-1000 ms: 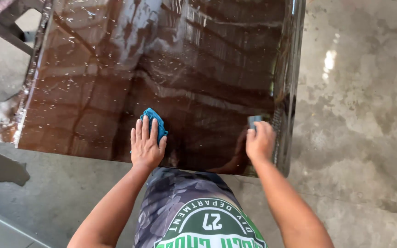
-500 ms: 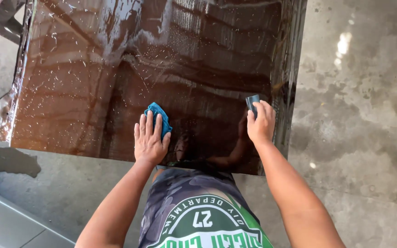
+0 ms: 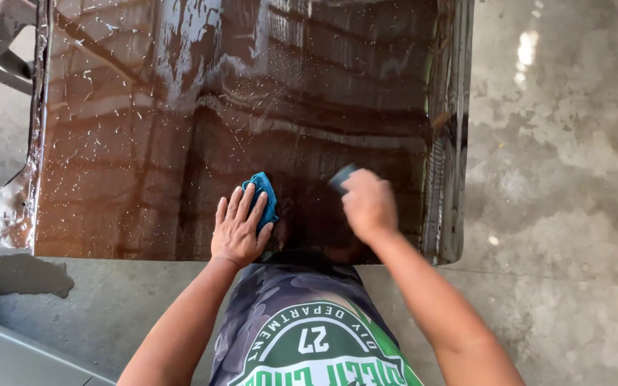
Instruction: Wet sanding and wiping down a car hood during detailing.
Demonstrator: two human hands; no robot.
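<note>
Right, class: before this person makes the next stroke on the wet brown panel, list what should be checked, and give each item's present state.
1. Left hand flat on the blue cloth: ok, palm and fingers press it to the panel.
2. Right hand grips the small dark block: ok, fingers are wrapped over it, one corner showing.
3. Brown panel wet: ok, streaks and droplets cover it.
4. Hands clear of each other: ok, a gap lies between them.
5. Block's working face flat on the panel: cannot tell, the hand hides it.
6. Panel firmly supported: cannot tell, nothing beneath it shows.
</note>
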